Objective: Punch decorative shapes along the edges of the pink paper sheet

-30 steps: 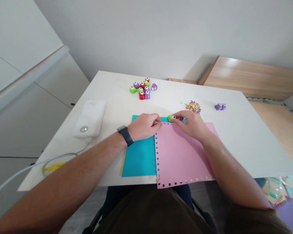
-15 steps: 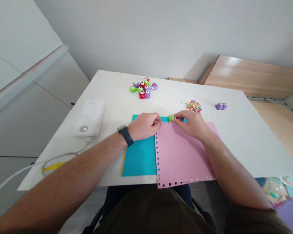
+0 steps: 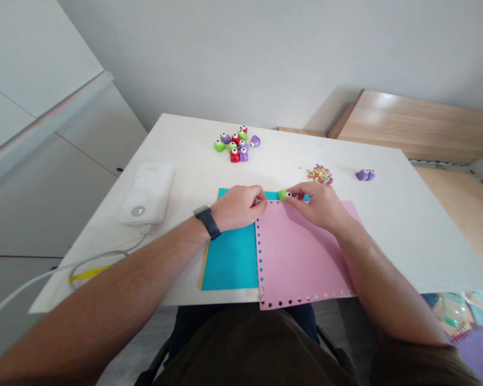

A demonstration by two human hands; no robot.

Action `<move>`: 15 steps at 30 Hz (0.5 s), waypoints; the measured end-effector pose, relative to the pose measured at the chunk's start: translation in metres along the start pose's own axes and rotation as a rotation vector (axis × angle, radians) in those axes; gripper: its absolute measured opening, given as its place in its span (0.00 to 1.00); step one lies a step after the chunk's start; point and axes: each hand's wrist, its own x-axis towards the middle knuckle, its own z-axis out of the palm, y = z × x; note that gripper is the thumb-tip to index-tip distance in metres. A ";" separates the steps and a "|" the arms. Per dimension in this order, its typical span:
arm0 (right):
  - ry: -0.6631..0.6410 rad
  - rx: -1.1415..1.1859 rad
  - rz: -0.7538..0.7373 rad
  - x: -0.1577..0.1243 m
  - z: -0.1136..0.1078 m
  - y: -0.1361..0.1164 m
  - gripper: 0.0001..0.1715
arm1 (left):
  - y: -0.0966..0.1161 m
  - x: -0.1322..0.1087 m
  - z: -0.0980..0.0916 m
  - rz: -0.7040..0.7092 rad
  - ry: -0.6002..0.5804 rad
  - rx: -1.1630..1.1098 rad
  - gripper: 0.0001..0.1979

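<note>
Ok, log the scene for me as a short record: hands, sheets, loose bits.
Left hand: pinched at far left corner of pink sheet
Right hand: holding green punch at sheet's far edge
Star holes: left and near edges, some at far edge
Beneath: blue sheet, partly covered
Confetti: heap beyond right hand
Other punches: far-side cluster; purple pair at right

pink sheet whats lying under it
A blue sheet shows beneath the pink sheet, sticking out to its left and beyond its far edge. The white table lies below. Anything fully covered cannot be seen.
</note>
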 end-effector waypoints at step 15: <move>-0.041 0.006 -0.060 -0.002 -0.002 -0.004 0.08 | 0.001 0.000 0.000 0.001 0.008 0.025 0.08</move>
